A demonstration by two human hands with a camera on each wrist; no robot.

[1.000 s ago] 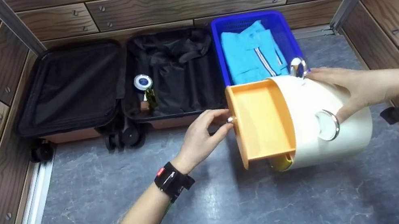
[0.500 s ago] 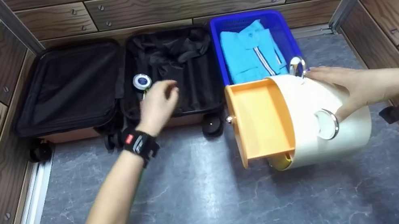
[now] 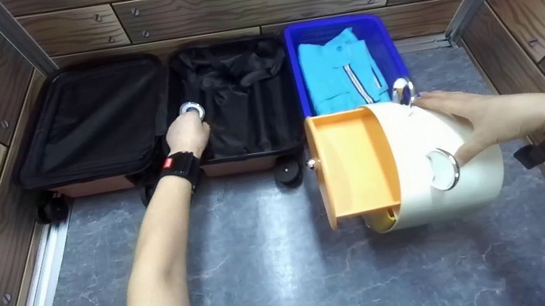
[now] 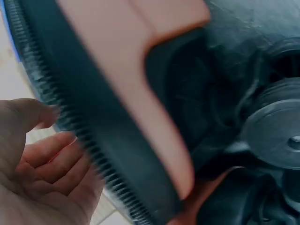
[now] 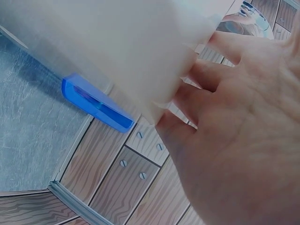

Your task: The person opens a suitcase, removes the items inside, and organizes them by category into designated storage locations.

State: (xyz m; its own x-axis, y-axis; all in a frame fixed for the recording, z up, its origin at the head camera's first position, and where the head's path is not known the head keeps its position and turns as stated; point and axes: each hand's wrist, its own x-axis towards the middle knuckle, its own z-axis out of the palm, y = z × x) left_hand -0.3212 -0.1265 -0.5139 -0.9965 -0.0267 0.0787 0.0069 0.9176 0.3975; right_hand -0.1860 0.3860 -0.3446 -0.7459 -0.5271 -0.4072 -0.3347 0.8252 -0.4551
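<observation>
A grey marbled floor (image 3: 284, 285) is fenced by wood-grain panels. An open black suitcase (image 3: 153, 112) lies along the far edge, a blue basket (image 3: 387, 43) of folded turquoise clothing beside it. The left hand (image 3: 189, 132) has left the orange drawer's (image 3: 352, 161) knob and now reaches into the suitcase, fingers loosely curled over a small round tin (image 3: 192, 109); whether it grips the tin cannot be told. The right hand (image 3: 490, 117) rests flat, steadying the white drawer box (image 3: 454, 166) near the floor's right edge.

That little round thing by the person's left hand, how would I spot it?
Find the open black suitcase against the back wall. In its right half, by the centre hinge, lies a small round tin just beyond the left hand. Its silver rim and blue top stand out against the black lining.
</observation>
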